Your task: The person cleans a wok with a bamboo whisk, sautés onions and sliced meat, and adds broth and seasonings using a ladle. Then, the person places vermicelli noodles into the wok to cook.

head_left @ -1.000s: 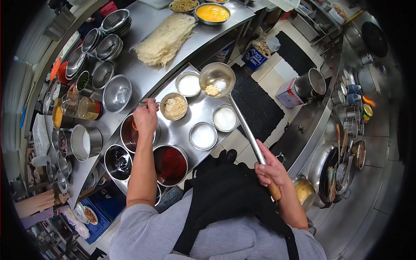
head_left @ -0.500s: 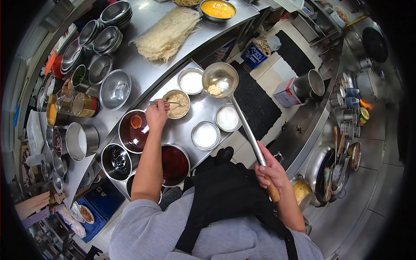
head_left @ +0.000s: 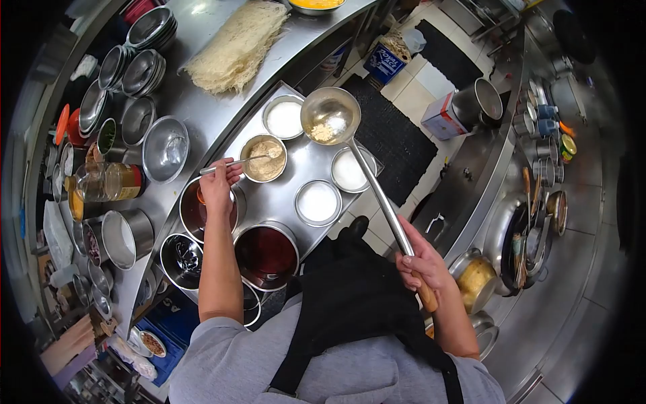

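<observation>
My left hand [head_left: 219,186] pinches the handle of a small metal spoon [head_left: 235,162], whose bowl reaches over the tan powder in a round metal container [head_left: 264,166]. A wooden-ended handle is gripped in my right hand [head_left: 423,266]; it belongs to a large metal ladle [head_left: 356,145]. Pale yellow powder [head_left: 323,132] lies in the ladle's bowl, above the steel tray. Three containers of white grains stand around the tan one: one behind it [head_left: 283,116], one under the ladle handle [head_left: 350,170], one nearer me [head_left: 317,202].
Pots of dark red liquid [head_left: 266,254] and black sauce [head_left: 182,260] stand near my left forearm. Noodle sheets [head_left: 237,44], stacked metal bowls [head_left: 149,27] and a jar [head_left: 108,182] are on the left counter. A wok [head_left: 511,249] with utensils is at the right.
The view has shifted slightly. The powder in the ladle now shows as pale yellow, with less white visible. The spoon's bowl has moved within the tan powder's container.
</observation>
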Demonstrator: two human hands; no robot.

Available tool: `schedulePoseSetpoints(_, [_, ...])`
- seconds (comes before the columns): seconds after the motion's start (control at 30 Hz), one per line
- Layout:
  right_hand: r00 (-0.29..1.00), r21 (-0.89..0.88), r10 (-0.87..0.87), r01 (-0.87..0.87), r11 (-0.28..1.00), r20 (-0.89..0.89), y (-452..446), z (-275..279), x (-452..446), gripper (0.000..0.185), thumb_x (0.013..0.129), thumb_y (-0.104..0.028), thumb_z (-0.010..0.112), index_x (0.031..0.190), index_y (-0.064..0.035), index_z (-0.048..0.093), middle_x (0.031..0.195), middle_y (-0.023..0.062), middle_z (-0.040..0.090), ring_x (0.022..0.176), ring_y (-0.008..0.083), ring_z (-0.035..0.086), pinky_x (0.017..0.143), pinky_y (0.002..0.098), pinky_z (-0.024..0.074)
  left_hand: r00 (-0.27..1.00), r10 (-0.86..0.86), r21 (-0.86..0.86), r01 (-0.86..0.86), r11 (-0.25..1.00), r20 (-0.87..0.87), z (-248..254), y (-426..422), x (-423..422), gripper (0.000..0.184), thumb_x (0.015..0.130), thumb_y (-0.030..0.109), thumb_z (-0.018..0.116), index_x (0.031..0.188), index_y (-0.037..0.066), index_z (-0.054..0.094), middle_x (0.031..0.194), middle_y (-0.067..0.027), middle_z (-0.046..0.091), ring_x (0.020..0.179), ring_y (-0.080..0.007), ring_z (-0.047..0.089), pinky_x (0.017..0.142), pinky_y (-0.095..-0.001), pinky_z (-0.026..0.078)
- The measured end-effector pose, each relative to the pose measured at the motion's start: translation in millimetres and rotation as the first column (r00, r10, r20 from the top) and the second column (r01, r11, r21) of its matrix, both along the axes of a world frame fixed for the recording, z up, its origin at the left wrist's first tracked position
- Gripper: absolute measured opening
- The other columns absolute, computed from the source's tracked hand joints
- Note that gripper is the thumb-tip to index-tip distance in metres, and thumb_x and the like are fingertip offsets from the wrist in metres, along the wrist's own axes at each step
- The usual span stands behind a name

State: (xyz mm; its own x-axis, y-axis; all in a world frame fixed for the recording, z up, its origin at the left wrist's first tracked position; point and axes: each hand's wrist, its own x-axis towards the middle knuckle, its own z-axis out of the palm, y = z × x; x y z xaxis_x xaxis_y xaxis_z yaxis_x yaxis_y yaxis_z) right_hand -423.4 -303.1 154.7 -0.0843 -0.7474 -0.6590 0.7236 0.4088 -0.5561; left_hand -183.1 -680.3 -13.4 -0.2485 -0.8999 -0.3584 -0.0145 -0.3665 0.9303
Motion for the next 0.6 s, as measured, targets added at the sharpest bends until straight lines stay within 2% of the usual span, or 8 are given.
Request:
schedulePoseSetpoints(0.17, [1.0, -0.03, 0.006, -0.006, 1.0, 0.003, 8.9, 5.3, 9.5, 0.089, 0.089, -0.006, 0.059, 0.16, -0.025, 0.009, 0.068, 0.0037, 0.043, 0.042, 0.0099, 0.041, 0.039, 0.0243, 0.038, 0.999, -0.035, -0.055, 0.033, 0.998, -0.038, 29.2, -1.5, 10.5, 0.031, 0.103, 0.023, 0.051, 0.107, -0.005, 0.064, 0.09, -0.016, 0.071, 0.077, -0.0169, 0.069, 0.066, -0.024, 0.054])
schedulePoseSetpoints(0.23, [1.0, -0.026, 0.014, -0.013, 1.0, 0.019, 12.8, 9.7, 14.5, 0.091, 0.087, -0.01, 0.065, 0.159, -0.0227, 0.012, 0.068, 0.0041, 0.046, 0.041, 0.0091, 0.043, 0.037, 0.0235, 0.0367, 0.994, -0.031, -0.105, 0.02, 0.994, -0.101, 61.8, 4.0, 3.9, 0.032, 0.104, 0.024, 0.05, 0.108, -0.005, 0.063, 0.09, -0.016, 0.071, 0.076, -0.0167, 0.069, 0.067, -0.0243, 0.054])
schedulePoseSetpoints(0.3, [1.0, -0.042, 0.012, -0.011, 0.999, 0.028, 18.5, 10.5, 17.3, 0.09, 0.087, -0.009, 0.064, 0.159, -0.0227, 0.012, 0.069, 0.0041, 0.047, 0.042, 0.0087, 0.044, 0.038, 0.0226, 0.0363, 0.988, -0.056, -0.158, 0.033, 0.987, -0.144, 82.0, 12.6, -8.3, 0.031, 0.103, 0.022, 0.051, 0.109, -0.005, 0.065, 0.091, -0.0161, 0.072, 0.079, -0.0184, 0.07, 0.07, -0.0264, 0.055])
schedulePoseSetpoints(0.33, [0.998, -0.052, 0.048, -0.046, 0.998, 0.036, 21.2, 10.3, 17.7, 0.089, 0.088, -0.007, 0.06, 0.159, -0.0237, 0.01, 0.069, 0.0037, 0.046, 0.043, 0.0088, 0.044, 0.039, 0.0233, 0.0376, 0.984, -0.151, -0.344, 0.175, 0.923, 0.097, 87.6, 17.6, -16.7, 0.03, 0.103, 0.02, 0.051, 0.109, -0.006, 0.065, 0.09, -0.015, 0.072, 0.079, -0.0175, 0.069, 0.071, -0.0267, 0.054])
schedulePoseSetpoints(0.37, [0.995, -0.061, 0.085, -0.082, 0.995, 0.046, 25.4, 9.6, 19.2, 0.088, 0.09, -0.005, 0.057, 0.16, -0.0247, 0.008, 0.068, 0.0033, 0.046, 0.043, 0.0089, 0.044, 0.041, 0.0241, 0.0389, 0.92, -0.185, -0.476, 0.342, 0.81, 0.346, 92.8, 22.7, -20.4, 0.029, 0.103, 0.018, 0.051, 0.11, -0.006, 0.065, 0.09, -0.0139, 0.072, 0.079, -0.0166, 0.068, 0.072, -0.027, 0.053])
schedulePoseSetpoints(0.4, [0.995, -0.08, 0.081, -0.076, 0.994, 0.062, 30.4, 7.5, 21.1, 0.087, 0.09, -0.005, 0.056, 0.16, -0.0239, 0.008, 0.069, 0.0034, 0.046, 0.043, 0.0089, 0.043, 0.042, 0.0242, 0.0391, 0.879, -0.227, -0.52, 0.437, 0.734, 0.419, 101.7, 27.2, -20.2, 0.027, 0.103, 0.016, 0.051, 0.111, -0.005, 0.066, 0.09, -0.0133, 0.072, 0.081, -0.016, 0.068, 0.076, -0.0282, 0.053])
schedulePoseSetpoints(0.5, [0.997, -0.127, 0.064, -0.057, 0.99, 0.051, 44.4, 9.0, 30.6, 0.086, 0.09, -0.005, 0.056, 0.16, -0.0228, 0.008, 0.07, 0.0034, 0.046, 0.044, 0.0089, 0.043, 0.042, 0.0242, 0.0392, 0.861, -0.2, -0.601, 0.475, 0.643, 0.467, 132.1, 51.7, -17.0, 0.027, 0.103, 0.016, 0.051, 0.112, -0.005, 0.066, 0.089, -0.013, 0.073, 0.086, -0.0163, 0.069, 0.078, -0.0281, 0.053])
schedulePoseSetpoints(0.6, [1.0, -0.185, 0.018, -0.016, 0.983, 0.007, 69.4, 3.0, 45.8, 0.086, 0.091, -0.004, 0.055, 0.16, -0.0223, 0.007, 0.07, 0.0042, 0.046, 0.044, 0.0095, 0.043, 0.041, 0.0251, 0.0396, 0.89, -0.155, -0.645, 0.423, 0.637, 0.43, 146.2, 81.2, -13.4, 0.025, 0.103, 0.013, 0.051, 0.113, -0.005, 0.065, 0.093, -0.0133, 0.072, 0.089, -0.0171, 0.069, 0.084, -0.0284, 0.053])
